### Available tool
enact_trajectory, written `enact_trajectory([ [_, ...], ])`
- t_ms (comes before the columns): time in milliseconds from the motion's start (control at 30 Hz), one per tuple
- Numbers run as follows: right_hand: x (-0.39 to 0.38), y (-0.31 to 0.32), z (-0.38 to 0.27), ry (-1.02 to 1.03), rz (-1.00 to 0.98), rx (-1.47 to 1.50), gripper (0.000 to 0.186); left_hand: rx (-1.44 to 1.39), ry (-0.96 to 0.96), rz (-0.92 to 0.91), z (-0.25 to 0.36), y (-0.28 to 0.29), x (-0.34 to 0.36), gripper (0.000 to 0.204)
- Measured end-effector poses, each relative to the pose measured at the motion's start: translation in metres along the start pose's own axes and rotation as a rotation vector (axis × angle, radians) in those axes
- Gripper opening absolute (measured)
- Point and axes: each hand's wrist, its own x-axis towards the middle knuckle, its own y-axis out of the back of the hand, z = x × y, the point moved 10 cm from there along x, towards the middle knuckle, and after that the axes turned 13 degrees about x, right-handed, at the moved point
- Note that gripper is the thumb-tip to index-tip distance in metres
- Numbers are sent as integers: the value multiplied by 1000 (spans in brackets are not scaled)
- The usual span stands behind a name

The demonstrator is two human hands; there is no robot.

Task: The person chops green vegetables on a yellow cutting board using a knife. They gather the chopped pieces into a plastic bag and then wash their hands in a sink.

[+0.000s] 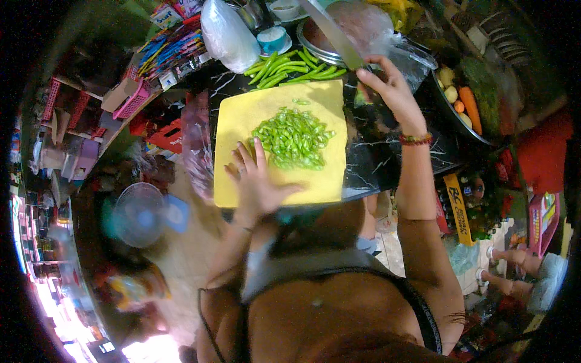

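A pile of sliced green chili peppers (296, 138) lies in the middle of a yellow cutting board (236, 115). At the pile's lower left, my left hand (257, 184) has its fingers spread over the board and holds nothing. My right hand (390, 88) is raised past the board's far right corner, closed round the handle of a kitchen knife (333, 33). The blade points away and to the left, above the metal bowl. Whole green chili peppers (284, 69) lie just beyond the board's far edge. One small slice group (301, 101) sits apart from the pile.
The board rests on a black marbled table (378, 160). Behind the chilies stand a white plastic bag (228, 36), a teal tub (272, 40) and a metal bowl (311, 42). On the right, a basin (451, 109) holds a carrot (469, 109) and potatoes. A fan (140, 215) stands at left.
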Motion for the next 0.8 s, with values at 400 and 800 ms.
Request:
enact_trajectory([
  [400, 34, -43, 100, -423, -96, 726, 43, -112, 94, 158, 38, 10, 57, 138],
  [800, 17, -30, 57, 57, -332, -598, 40, -108, -116, 229, 39, 10, 47, 137],
])
